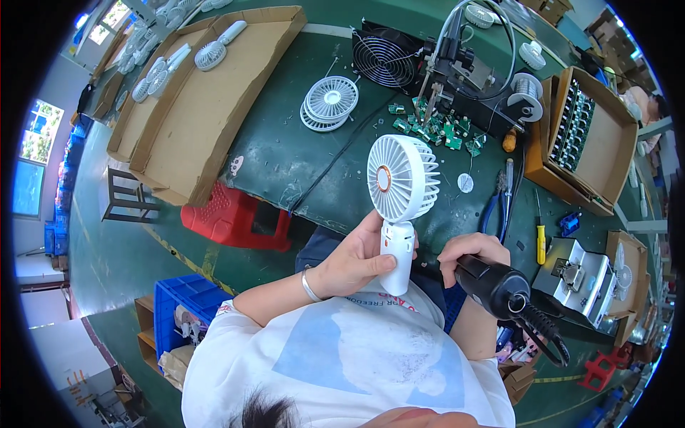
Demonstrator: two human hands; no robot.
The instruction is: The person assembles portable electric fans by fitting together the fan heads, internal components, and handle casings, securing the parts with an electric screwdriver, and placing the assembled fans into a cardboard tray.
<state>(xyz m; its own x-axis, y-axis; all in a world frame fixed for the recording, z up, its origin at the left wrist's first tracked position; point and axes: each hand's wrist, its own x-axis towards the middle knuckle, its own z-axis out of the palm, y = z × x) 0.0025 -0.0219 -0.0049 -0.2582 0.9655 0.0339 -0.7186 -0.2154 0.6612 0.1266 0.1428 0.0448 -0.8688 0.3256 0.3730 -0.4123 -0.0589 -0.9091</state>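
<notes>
My left hand is closed round the handle of a white handheld fan, held upright in front of my chest. Its round slatted cage has an orange ring at the centre. My right hand grips a black corded electric screwdriver, its cable end toward me and its tip hidden. The screwdriver is apart from the fan, to its right. Beyond the fan on the green bench lie loose fan cages and a pile of small green circuit boards.
Cardboard trays with several fans lie at left. A black cooling fan and soldering rig stand at the back. Pliers, a yellow screwdriver, a metal fixture and a box of boards lie right.
</notes>
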